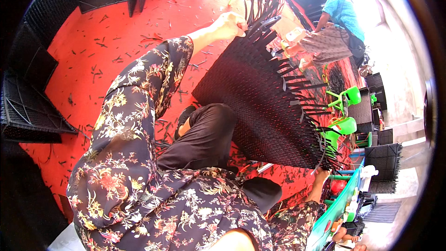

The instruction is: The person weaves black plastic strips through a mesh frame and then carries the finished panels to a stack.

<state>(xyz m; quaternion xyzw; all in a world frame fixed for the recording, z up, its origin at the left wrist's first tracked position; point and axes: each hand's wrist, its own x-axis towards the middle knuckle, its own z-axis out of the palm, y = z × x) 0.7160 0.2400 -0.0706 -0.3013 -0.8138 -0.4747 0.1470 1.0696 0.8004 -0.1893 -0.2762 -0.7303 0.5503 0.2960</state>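
Note:
A large black woven panel [265, 102] slants across the middle of the head view, with loose strip ends [297, 81] fringing its far right edge. My left hand [231, 24] is closed on the panel's upper corner, its fingers bent by a bunch of long loose strips [262, 7]. At the lower right corner, my right hand [321, 175] is closed around the panel's edge; strips partly hide those fingers. The panel is raised off the floor in front of my bent knee [204, 130].
Black woven furniture pieces [30, 102] line the left side of the red floor [139, 0], which is littered with strip scraps. A person [337, 23] in a blue top sits bent over at the upper right. Small green chairs [346, 97] and a green-topped table [337, 209] stand at right.

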